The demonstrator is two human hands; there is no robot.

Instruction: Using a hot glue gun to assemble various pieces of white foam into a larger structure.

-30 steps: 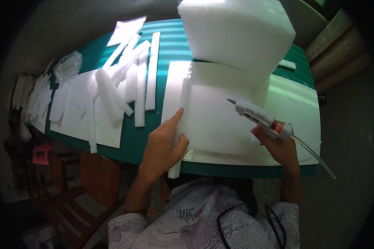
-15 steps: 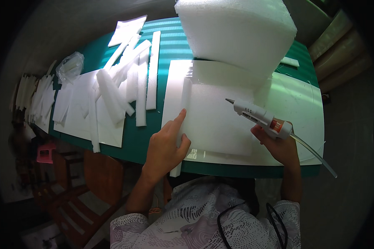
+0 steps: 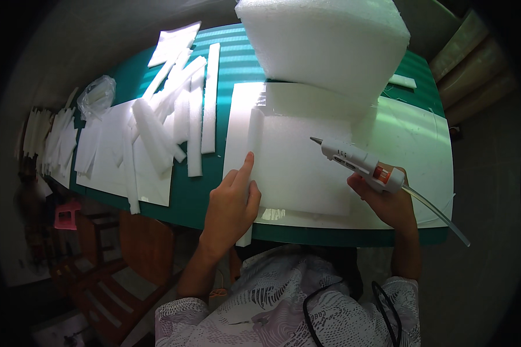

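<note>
Dim room with a grey floor, curtain at upper right, wooden chair and pink stool at lower left. Green tabletop across the centre, with bands of light on its far side.

Work area: white board flat on the tabletop, close to the near edge. Pale foam sheet flat on the board. White foam strip lengthwise along the left edge of the sheet, near end projecting past the tabletop edge. Large white foam block upright behind the sheet, at the far side of the board.

Left hand: laid over the near half of the strip, index finger extended along it, thumb apart on the side toward the sheet. Grip: in contact with the strip; pressing only or clasping, not determinable from this view.

Right hand: raised above the right part of the board. Grip: closed around the rear part of a white glue gun. Trigger hidden by the hand. Nozzle directed left, above the sheet and clear of the strip. Clear glue stick protruding from the rear, toward lower right.

Surroundings: loose strips heaped to the left, partly across a second board. Clear bag beyond the second board, at its left. Small offcut to the right of the block. Black cord against a patterned shirt at the lower edge.
</note>
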